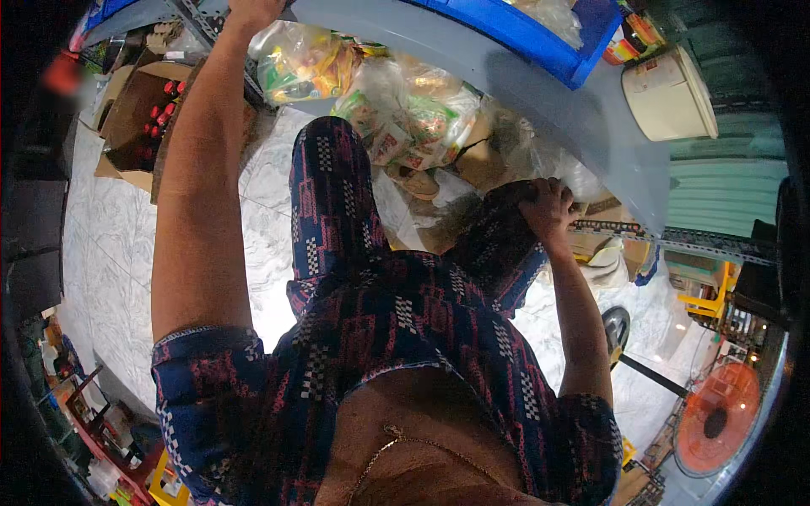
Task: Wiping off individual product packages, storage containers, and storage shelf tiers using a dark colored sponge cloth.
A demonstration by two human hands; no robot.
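Observation:
My left hand [258, 11] is at the top edge of the view, by the grey tabletop and a slotted metal post [195, 22]. Its fingers are cut off, so what it touches is hidden. My right hand [549, 212] rests over my bent knee in dark patterned trousers [490, 228], holding nothing, fingers slightly apart. Before me the grey tabletop [500, 69] curves across, bearing a blue plastic tray [591, 60] with clear bags. Beneath it are clear plastic bags of colourful packets [310, 66] and more bagged packets [424, 126].
An open cardboard box [130, 136] of red-capped bottles stands on the marbled tile floor [107, 234] at left. A cream tub [664, 95] sits on the tabletop's right end. An orange pedestal fan [718, 420] and yellow plastic stool [709, 303] are at right.

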